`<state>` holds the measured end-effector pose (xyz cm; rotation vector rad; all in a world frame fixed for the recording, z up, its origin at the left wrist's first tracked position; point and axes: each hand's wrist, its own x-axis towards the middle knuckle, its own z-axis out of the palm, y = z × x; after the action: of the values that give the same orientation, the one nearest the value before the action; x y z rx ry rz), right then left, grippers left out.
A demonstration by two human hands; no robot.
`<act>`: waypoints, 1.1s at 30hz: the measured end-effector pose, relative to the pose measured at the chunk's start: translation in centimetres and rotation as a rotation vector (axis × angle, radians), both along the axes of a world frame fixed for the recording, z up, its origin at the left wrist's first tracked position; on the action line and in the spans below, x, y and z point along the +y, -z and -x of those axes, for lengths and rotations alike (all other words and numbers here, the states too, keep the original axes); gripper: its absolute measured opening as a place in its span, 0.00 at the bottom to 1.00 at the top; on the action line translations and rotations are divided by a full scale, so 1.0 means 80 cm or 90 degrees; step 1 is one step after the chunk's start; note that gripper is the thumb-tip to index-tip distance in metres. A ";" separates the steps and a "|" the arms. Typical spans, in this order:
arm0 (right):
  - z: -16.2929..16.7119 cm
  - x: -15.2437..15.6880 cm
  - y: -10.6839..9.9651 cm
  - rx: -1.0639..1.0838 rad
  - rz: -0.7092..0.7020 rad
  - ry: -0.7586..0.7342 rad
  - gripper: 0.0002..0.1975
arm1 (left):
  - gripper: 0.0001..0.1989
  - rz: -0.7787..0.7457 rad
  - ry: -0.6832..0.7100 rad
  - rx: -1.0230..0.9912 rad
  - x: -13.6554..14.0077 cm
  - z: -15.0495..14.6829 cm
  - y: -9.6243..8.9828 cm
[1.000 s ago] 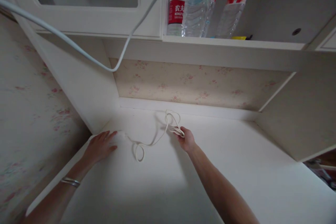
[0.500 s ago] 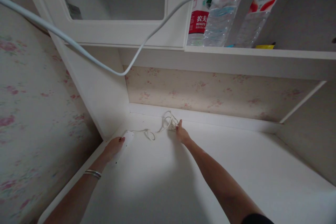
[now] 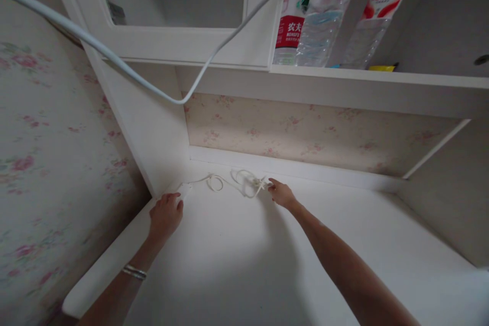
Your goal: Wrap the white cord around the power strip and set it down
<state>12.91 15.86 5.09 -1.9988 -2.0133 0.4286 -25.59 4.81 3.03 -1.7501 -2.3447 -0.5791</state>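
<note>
My left hand (image 3: 166,214) is curled over a white power strip (image 3: 185,189) at the left rear of the white desktop (image 3: 229,249). Only the far end of the strip shows past my fingers; the hand covers the rest. From that end a thin white cord (image 3: 216,183) runs right in loose loops. My right hand (image 3: 281,194) pinches the bundled part of the cord near the back edge, where a plug may sit, though blur hides it. A double silver bangle (image 3: 134,271) circles my left wrist.
Overhead, a thick pale cable (image 3: 183,101) hangs across the view. Plastic bottles (image 3: 324,20) stand on the upper shelf (image 3: 362,77), beside a glass-fronted cabinet door (image 3: 183,43). A side panel (image 3: 148,117) and floral wallpaper (image 3: 30,163) bound the left.
My right hand has moved right with the bundled cord, drawing the loops along. The left hand has turned, and the power strip beneath it shows less. The view has shifted slightly.
</note>
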 end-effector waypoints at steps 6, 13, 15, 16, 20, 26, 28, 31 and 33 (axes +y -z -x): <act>0.006 -0.070 0.047 0.262 0.008 0.014 0.21 | 0.12 -0.079 0.143 -0.025 -0.060 -0.070 0.010; 0.032 -0.192 0.078 0.516 -0.010 -0.030 0.17 | 0.06 -0.013 0.330 -0.329 -0.117 -0.181 0.039; 0.041 -0.232 0.080 0.532 -0.006 -0.067 0.17 | 0.06 0.041 0.319 -0.431 -0.127 -0.213 0.040; 0.045 -0.250 0.081 0.522 -0.011 -0.063 0.16 | 0.07 0.071 0.317 -0.469 -0.129 -0.227 0.039; 0.049 -0.296 0.088 0.515 -0.033 -0.114 0.16 | 0.11 0.131 0.361 -0.575 -0.125 -0.274 0.029; 0.034 -0.294 0.107 0.693 -0.009 -0.038 0.15 | 0.16 0.244 0.482 -0.787 -0.098 -0.324 0.023; 0.030 -0.289 0.112 0.732 0.013 -0.009 0.15 | 0.16 0.269 0.472 -0.856 -0.091 -0.332 0.026; 0.031 -0.287 0.116 0.712 0.004 -0.016 0.15 | 0.15 0.292 0.441 -0.880 -0.088 -0.332 0.032; 0.035 -0.289 0.115 0.660 -0.018 -0.043 0.14 | 0.14 0.300 0.431 -0.873 -0.091 -0.326 0.034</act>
<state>10.13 -7.23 -4.14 -1.2319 -1.3752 1.1423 0.51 -2.45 0.29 -3.0468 -2.5710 -1.9790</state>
